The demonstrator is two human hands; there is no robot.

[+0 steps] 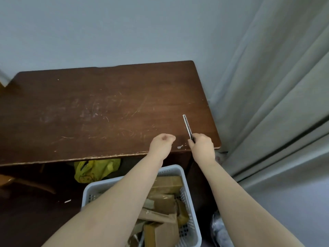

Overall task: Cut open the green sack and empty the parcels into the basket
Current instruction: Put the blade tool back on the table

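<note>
**Knife in hand, sack under table**

The knife [187,126] is grasped by its handle in the right hand [202,147], over the table [89,107] corner. The left hand [162,142] is clenched on nothing. The green sack [96,169] is found crumpled under the table, behind the basket [175,169] of parcels [163,202]. It is judged limp and light, best gathered by a loose fold.

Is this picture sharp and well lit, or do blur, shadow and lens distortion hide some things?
Head view: soft, even light, no glare; the wide-angle lens bows the table edge; deep shadow under it dims the green sack; the knife in the right hand is fairly sharp; the far left corner is smeared.
</note>
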